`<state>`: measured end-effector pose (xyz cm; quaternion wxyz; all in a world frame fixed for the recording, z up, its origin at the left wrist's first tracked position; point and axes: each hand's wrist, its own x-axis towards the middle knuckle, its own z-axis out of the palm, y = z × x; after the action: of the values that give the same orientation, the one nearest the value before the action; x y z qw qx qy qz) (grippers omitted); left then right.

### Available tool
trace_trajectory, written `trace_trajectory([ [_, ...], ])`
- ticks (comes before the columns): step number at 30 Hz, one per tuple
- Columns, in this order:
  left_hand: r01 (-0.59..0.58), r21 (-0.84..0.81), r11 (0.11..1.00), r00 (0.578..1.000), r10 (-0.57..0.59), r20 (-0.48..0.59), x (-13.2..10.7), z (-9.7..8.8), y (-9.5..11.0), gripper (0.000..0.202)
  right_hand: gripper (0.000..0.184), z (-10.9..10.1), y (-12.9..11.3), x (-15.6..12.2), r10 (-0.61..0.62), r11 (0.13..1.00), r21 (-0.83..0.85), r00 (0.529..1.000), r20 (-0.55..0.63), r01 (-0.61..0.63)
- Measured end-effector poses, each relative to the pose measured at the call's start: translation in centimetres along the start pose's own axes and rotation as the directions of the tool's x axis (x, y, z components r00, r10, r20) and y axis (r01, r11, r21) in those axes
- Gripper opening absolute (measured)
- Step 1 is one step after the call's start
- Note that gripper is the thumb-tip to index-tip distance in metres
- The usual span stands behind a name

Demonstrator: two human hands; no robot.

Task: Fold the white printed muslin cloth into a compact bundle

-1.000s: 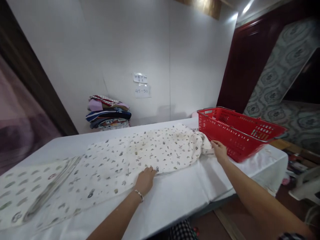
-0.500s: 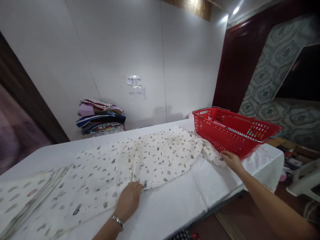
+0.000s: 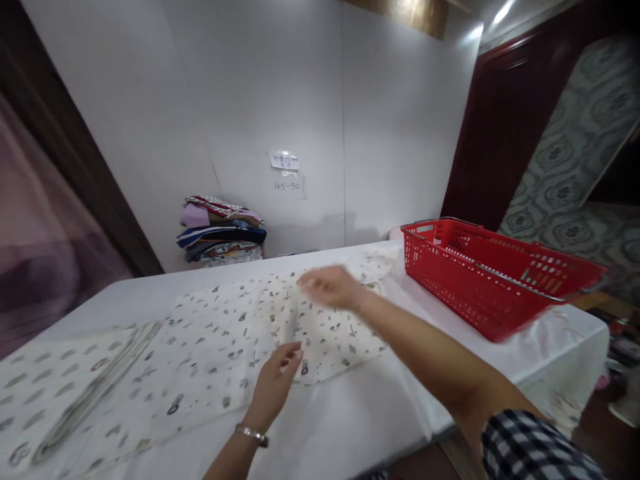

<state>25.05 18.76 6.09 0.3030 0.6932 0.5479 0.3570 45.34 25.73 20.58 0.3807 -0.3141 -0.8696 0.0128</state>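
A thin white cloth (image 3: pixel 215 360) printed with small grey and brown motifs lies spread along the table. Its right part, near a small end piece (image 3: pixel 373 265), is partly hidden behind my right arm. My left hand (image 3: pixel 280 373) is at the cloth's near edge, fingers loosely curled with a gap between thumb and forefinger; nothing shows in it. My right hand (image 3: pixel 333 287) reaches across over the cloth's middle, smeared by motion, so its fingers cannot be read. At the left, folded cloth (image 3: pixel 65 373) with a similar print lies at the end of the spread piece.
A red plastic basket (image 3: pixel 450 280) with metal handles stands at the table's right end. Behind the table, a pile of folded clothes (image 3: pixel 223 233) is near the wall. Paper labels (image 3: pixel 286 173) are on the white wall. White fabric (image 3: pixel 400 413) covers the table.
My right hand has let go of the cloth's right end beside the basket and swung left over the middle. My left hand's fingers have curled. The view has shifted left.
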Motion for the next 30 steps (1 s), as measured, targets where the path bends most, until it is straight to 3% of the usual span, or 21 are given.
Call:
trace_trajectory([
  [1,0.074,-0.151,0.986,0.997,-0.078,-0.018,-0.1,-0.5,0.1,0.044,0.036,2.7,-2.5,0.4,-0.209,0.978,0.063,0.958,0.198,0.201],
  [3,0.202,-0.464,0.863,0.974,-0.228,0.000,-0.6,-1.6,-0.2,0.052,0.024,7.4,-6.5,-0.7,-0.360,0.933,0.155,0.874,0.327,0.326],
  [6,0.362,-0.823,0.438,0.896,-0.408,0.177,-1.8,-2.9,-1.3,0.056,0.019,11.8,-9.3,-4.0,-0.348,0.936,0.202,0.848,0.400,0.289],
  [8,0.391,-0.906,0.161,0.842,-0.460,0.281,-2.7,-3.3,-1.9,0.052,0.019,13.3,-9.7,-5.8,-0.322,0.943,0.217,0.858,0.400,0.253],
  [10,0.387,-0.922,0.016,0.821,-0.461,0.337,-3.6,-3.5,-2.2,0.047,0.018,14.2,-10.0,-6.9,-0.322,0.941,0.224,0.869,0.375,0.252],
  [12,0.404,-0.914,-0.027,0.811,-0.453,0.371,-4.5,-3.7,-2.0,0.044,0.018,14.9,-10.5,-7.4,-0.337,0.937,0.212,0.876,0.346,0.277],
  [18,0.437,-0.898,0.045,0.788,-0.501,0.358,-8.1,-3.7,-1.0,0.037,0.023,16.1,-12.8,-7.3,-0.334,0.937,0.176,0.923,0.189,0.302],
  [22,0.469,-0.880,-0.081,0.760,-0.471,0.448,-9.8,-3.5,-1.4,0.035,0.021,16.8,-14.0,-7.1,-0.299,0.945,0.182,0.944,0.141,0.272],
  [25,0.457,-0.880,-0.131,0.794,-0.386,0.470,-9.9,-4.2,-2.1,0.036,0.017,17.6,-14.8,-6.9,-0.291,0.944,0.207,0.944,0.154,0.258],
  [27,0.467,-0.878,-0.109,0.819,-0.321,0.475,-9.6,-4.9,-2.5,0.041,0.019,18.0,-15.1,-6.8,-0.287,0.942,0.227,0.944,0.160,0.248],
  [30,0.510,-0.857,-0.069,0.825,-0.243,0.511,-9.3,-6.0,-3.2,0.052,0.027,18.2,-15.5,-6.5,-0.295,0.930,0.268,0.946,0.133,0.252],
])
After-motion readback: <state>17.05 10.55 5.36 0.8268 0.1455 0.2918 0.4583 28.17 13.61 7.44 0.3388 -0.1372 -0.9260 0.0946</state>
